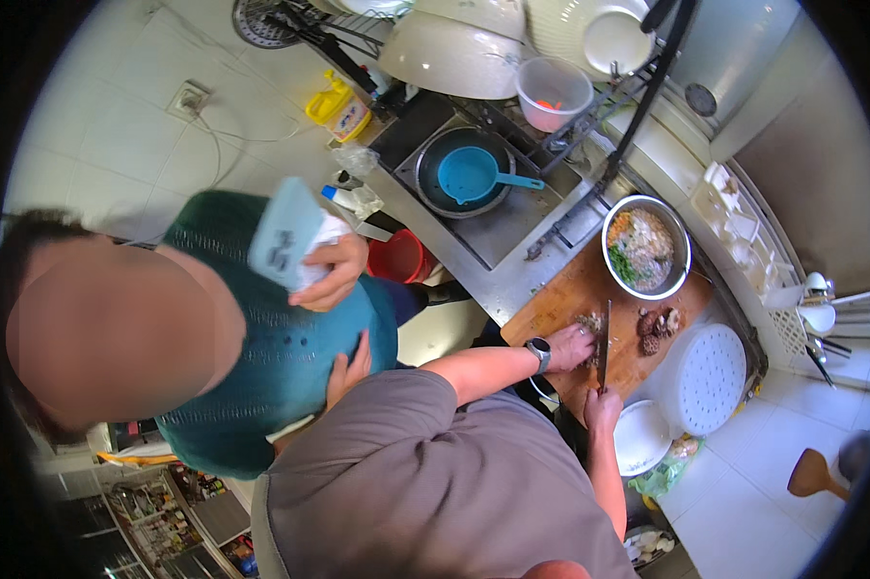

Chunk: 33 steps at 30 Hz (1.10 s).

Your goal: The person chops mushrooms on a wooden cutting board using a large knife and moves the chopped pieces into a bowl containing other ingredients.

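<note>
On the wooden cutting board (543, 318) my right hand (603, 407) grips the handle of a kitchen knife (606, 346), whose blade is seen nearly edge-on. My left hand (572, 347), with a watch at the wrist, presses on the board left of the blade, beside chopped brownish bits (590, 322). What lies under its fingers is hidden. Several whole dark mushrooms (652, 331) sit right of the knife. A steel bowl (688, 250) at the board's far end holds chopped greens, orange bits and a pale minced mixture.
Another person (334, 318) in a green top stands close at left, holding a light-blue object (284, 235). Beyond the board is a stove with a pan (424, 163) and a blue strainer (467, 175). A white perforated basket (710, 380) and a white bowl (641, 438) are at right.
</note>
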Available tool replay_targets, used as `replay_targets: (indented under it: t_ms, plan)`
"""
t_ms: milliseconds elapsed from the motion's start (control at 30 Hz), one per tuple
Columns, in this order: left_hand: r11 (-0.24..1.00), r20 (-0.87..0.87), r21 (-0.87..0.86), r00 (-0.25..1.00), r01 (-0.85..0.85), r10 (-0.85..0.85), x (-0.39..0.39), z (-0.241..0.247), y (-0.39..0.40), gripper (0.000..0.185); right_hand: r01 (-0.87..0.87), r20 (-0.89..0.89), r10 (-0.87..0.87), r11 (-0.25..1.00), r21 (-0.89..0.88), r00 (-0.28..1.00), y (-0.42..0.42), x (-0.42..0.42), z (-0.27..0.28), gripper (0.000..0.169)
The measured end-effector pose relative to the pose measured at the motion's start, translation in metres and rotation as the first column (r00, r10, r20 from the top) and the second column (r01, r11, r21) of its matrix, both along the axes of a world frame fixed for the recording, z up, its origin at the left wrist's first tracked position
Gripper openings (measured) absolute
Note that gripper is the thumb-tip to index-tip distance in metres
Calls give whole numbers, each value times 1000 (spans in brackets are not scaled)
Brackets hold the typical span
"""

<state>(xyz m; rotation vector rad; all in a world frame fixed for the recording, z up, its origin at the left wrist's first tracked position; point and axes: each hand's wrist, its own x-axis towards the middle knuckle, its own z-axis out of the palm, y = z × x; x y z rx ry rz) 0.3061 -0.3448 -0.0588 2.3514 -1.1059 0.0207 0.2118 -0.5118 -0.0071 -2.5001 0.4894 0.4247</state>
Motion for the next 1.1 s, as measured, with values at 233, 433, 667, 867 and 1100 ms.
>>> replay_targets:
  t_ms: [233, 433, 667, 867, 1100]
  plan:
    - [999, 0, 32, 1000, 24, -24, 3, 1, -7, 15, 1, 15, -1, 1000, -3, 1000, -4, 0, 2, 26]
    - [1000, 27, -16, 999, 26, -26, 8, -4, -14, 15, 5, -24, -5, 1000, -17, 1000, -12, 2, -4, 24]
    - [997, 6, 51, 999, 50, -51, 12, -1, -19, 16, 0, 22, 0, 1000, -14, 1000, -17, 1, -1, 22]
    - [998, 41, 51, 998, 37, -39, 11, -9, -20, 23, 11, -2, -11, 1000, -11, 1000, -16, 1, 9, 22]
    - [983, -184, 158, 980, 99, -69, 24, 25, -15, 12, 36, -2, -35, 998, 54, 999, -20, 0, 4, 29]
